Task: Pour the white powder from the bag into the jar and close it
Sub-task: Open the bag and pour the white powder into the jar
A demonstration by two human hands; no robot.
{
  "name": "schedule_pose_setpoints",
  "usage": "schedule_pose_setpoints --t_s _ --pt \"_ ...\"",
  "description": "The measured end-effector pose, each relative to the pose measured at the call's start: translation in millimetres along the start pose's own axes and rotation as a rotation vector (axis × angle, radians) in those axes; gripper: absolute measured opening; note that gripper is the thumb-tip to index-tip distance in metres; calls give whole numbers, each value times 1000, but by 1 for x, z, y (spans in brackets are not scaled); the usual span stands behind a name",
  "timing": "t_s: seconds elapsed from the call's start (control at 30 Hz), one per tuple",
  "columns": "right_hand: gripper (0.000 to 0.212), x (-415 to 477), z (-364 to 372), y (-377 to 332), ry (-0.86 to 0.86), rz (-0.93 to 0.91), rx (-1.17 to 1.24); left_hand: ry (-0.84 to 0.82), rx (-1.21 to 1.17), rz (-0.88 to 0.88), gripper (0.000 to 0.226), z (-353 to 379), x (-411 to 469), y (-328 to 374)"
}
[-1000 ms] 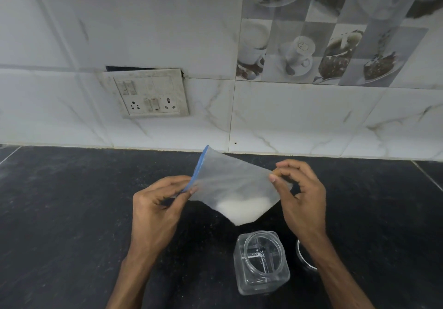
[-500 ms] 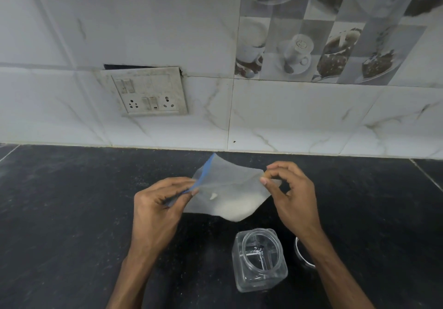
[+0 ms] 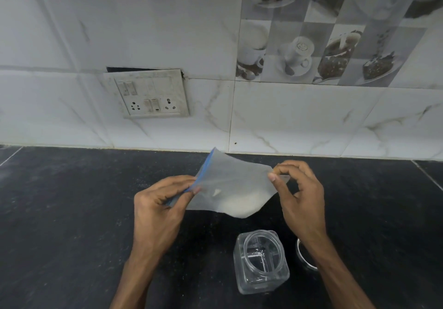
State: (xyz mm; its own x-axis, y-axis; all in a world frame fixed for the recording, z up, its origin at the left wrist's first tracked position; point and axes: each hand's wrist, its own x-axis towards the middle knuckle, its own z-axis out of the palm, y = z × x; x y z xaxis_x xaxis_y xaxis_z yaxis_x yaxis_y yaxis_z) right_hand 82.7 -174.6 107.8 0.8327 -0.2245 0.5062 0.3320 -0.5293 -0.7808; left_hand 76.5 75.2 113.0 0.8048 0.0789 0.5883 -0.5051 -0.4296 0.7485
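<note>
A black stone counter runs below white marble-look tiles. The left hand pinches the blue zip edge of the bag; the right hand pinches the opposite corner, spare fingers loosely curled. The bag hangs over the counter just behind the open jar, with white powder pooled in its low corner. The film looks light, limp and probably slippery, so the stiffer zip strip is the surest hold. No writing is legible.

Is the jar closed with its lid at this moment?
No, the jar stands open on the counter, and its round mouth shows with nothing over it.
</note>
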Motion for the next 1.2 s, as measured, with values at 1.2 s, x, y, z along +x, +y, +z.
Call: schedule_pose_setpoints --t_s 1.2 --pt "30 22 -18 -11 25 285 378 26 -94 -53 21 1 -9 -7"
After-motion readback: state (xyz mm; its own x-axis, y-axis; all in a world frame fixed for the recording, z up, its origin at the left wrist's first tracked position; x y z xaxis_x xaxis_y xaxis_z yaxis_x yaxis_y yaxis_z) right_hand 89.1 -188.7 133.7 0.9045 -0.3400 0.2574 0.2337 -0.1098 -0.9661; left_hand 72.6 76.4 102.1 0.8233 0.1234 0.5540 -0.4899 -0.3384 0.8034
